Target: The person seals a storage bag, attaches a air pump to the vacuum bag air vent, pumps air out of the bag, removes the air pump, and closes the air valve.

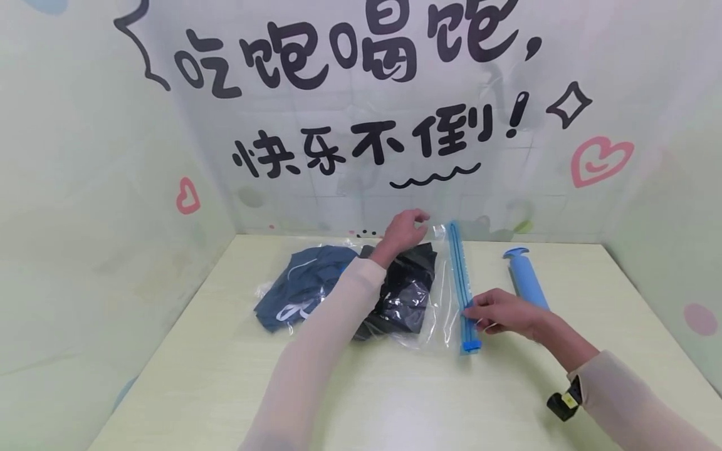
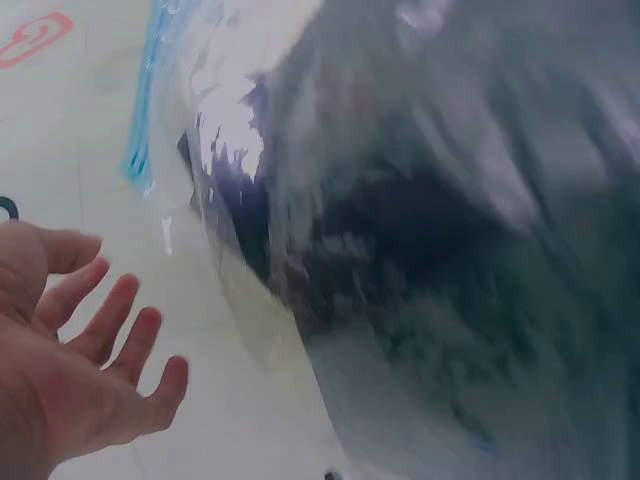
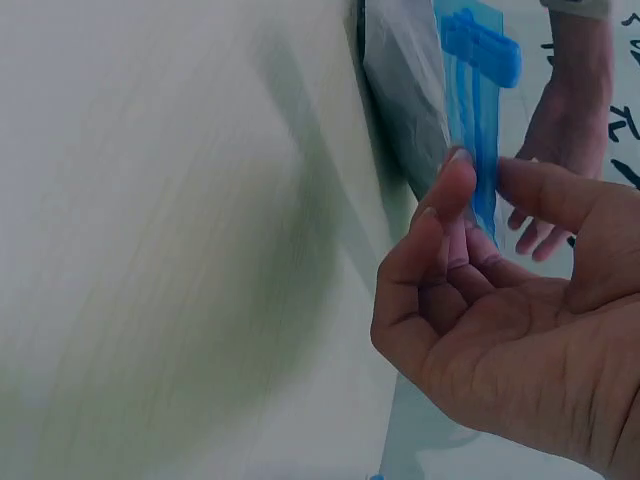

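A clear vacuum storage bag (image 1: 444, 319) lies flat on the table with a folded blue garment (image 1: 316, 272) and a folded black garment (image 1: 410, 285) inside. Along its right edge runs a blue zip seal (image 1: 459, 266), with a blue slider (image 1: 471, 346) at the near end. My right hand (image 1: 499, 312) pinches that seal between thumb and fingers, just beyond the slider. In the right wrist view, the slider (image 3: 480, 48) sits above the pinching fingertips. My left hand (image 1: 405, 230) hovers over the bag's far edge, its fingers loosely bent and holding nothing (image 2: 100, 350).
To the right of the bag lies a blue hand pump (image 1: 527, 279) with a T-shaped handle, partly covered by my right hand. A printed wall sheet (image 1: 350, 207) stands behind the table (image 1: 389, 401), with similar sheets on both sides.
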Demonstrator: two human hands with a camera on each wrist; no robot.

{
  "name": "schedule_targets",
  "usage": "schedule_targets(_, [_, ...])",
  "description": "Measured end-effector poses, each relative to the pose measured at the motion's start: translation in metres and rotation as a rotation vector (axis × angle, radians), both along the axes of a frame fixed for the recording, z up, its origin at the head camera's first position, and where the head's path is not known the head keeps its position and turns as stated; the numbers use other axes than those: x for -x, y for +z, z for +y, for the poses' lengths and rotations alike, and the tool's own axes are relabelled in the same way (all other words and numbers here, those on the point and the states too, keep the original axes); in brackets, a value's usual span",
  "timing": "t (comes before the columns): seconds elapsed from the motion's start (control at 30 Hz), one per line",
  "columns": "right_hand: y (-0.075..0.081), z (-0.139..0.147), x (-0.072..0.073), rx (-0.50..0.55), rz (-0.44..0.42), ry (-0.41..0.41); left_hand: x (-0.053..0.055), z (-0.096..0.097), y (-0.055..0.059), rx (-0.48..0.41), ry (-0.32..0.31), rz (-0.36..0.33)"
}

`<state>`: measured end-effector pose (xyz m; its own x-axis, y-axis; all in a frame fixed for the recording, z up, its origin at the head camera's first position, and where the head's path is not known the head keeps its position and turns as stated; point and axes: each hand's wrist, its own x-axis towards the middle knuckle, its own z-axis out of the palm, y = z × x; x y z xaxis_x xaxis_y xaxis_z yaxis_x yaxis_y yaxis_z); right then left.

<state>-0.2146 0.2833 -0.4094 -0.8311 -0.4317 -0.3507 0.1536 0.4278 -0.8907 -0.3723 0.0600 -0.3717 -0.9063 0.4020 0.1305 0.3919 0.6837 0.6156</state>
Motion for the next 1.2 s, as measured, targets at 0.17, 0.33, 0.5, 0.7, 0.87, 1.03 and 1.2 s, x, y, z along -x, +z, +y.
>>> schedule_targets(0.17, [-0.003, 0.000, 0.012, -0.129, 0.037, -0.087, 0.002, -0.030, 0.001, 0.101, -0.187, -0.018])
schedule_targets(0.33, [-0.004, -0.002, 0.020, -0.231, 0.071, -0.070, -0.005, -0.065, 0.011, 0.216, -0.272, -0.096])
schedule_targets(0.5, [-0.002, 0.003, 0.025, -0.309, 0.042, -0.076, -0.017, -0.094, 0.007, 0.314, -0.272, -0.127])
schedule_targets(0.7, [0.005, 0.011, 0.031, -0.403, 0.069, -0.031, -0.033, -0.120, -0.003, 0.452, -0.199, -0.120])
schedule_targets(0.87, [0.018, 0.016, 0.031, -0.552, 0.085, 0.030, -0.049, -0.140, -0.007, 0.471, -0.121, -0.168])
schedule_targets(1.03, [0.025, 0.018, 0.031, -0.628, 0.039, 0.024, -0.057, -0.151, -0.016, 0.455, -0.111, -0.189])
schedule_targets(1.2, [0.027, 0.016, 0.032, -0.707, -0.016, 0.019, -0.059, -0.147, -0.024, 0.487, -0.140, -0.234])
